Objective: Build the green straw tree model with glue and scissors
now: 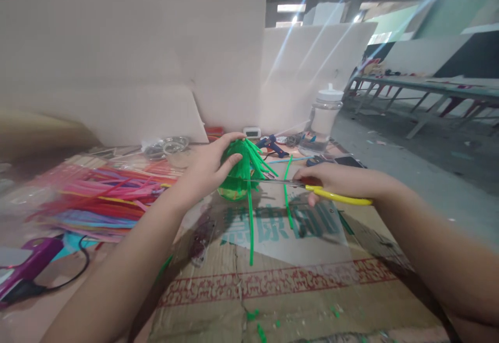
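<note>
My left hand [208, 166] is closed around a rounded green piece [244, 161] made of fuzzy pipe cleaners, with several stems fanning out to its right. One long green stem [250, 228] hangs from it toward the cardboard. In my right hand [331, 176] is a pair of yellow-handled scissors [343, 197], its blades pointing left and reaching the hanging stem. Whether the blades are apart or together I cannot tell. Another green stem [288, 202] stands out just left of my right fingers, near the blades.
Bundles of coloured pipe cleaners [113, 192] lie on the left, behind a purple device with a cord [33, 265]. A blue glue gun [273, 145] and a water bottle [323, 122] stand at the back. Green scraps [261, 330] litter the printed cardboard [202, 317].
</note>
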Demonstrator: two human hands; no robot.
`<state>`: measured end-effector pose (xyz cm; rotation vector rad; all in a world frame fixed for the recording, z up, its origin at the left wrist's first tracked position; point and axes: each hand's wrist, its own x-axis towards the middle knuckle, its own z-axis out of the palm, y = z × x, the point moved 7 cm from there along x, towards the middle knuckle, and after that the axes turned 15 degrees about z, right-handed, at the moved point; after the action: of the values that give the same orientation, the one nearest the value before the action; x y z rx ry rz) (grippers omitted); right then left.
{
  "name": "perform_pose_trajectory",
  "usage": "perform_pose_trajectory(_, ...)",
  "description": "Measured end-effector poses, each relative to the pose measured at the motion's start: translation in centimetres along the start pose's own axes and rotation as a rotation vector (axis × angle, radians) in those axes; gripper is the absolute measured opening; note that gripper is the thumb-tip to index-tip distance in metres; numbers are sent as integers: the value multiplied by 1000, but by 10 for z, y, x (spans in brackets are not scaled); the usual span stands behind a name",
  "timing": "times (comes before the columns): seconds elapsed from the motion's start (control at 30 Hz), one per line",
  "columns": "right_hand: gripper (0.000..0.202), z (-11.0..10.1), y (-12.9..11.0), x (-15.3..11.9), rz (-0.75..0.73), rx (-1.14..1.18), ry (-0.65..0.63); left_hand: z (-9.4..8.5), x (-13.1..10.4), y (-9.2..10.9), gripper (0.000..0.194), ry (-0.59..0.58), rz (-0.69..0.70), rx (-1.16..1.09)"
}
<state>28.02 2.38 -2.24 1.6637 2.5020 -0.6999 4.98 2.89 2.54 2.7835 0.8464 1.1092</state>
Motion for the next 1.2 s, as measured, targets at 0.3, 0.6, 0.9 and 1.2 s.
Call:
perform_pose_trajectory(0.3, 41, 3, -3, 7, -87, 39, 12, 2, -1, -1, 40, -8, -8, 1)
perform_pose_trajectory(0.6, 38, 4, -3, 10, -91, 57, 10, 2, -1, -2, 41, -15, -8, 2)
perform_pose_trajectory(0.9, 31, 2, -6, 10, -98, 52, 40, 3, -1, -4, 42, -22, -17, -8)
perform_pose_trajectory(1.2, 27, 0, -14, 6, -101, 52, 56, 2, 0, -2, 42, -29, -14, -16)
